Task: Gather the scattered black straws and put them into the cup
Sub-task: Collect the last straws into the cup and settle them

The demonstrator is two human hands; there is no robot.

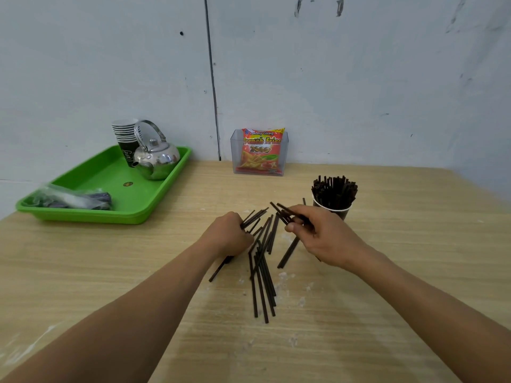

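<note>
Several black straws (pixel 262 280) lie scattered on the wooden table (pixel 387 286) between my two hands. My left hand (pixel 229 233) grips a bunch of straws whose ends fan out to the upper right. My right hand (pixel 318 233) pinches a smaller bunch between thumb and fingers, tips pointing up and left. Just behind my right hand stands a dark paper cup (pixel 333 210) with a white rim, packed with upright black straws.
A green tray (pixel 91 214) at the left holds a steel kettle (pixel 156 158), a stack of paper cups (pixel 125 139) and a plastic bag (pixel 72 199). A clear box with a red snack packet (pixel 260 152) stands against the wall.
</note>
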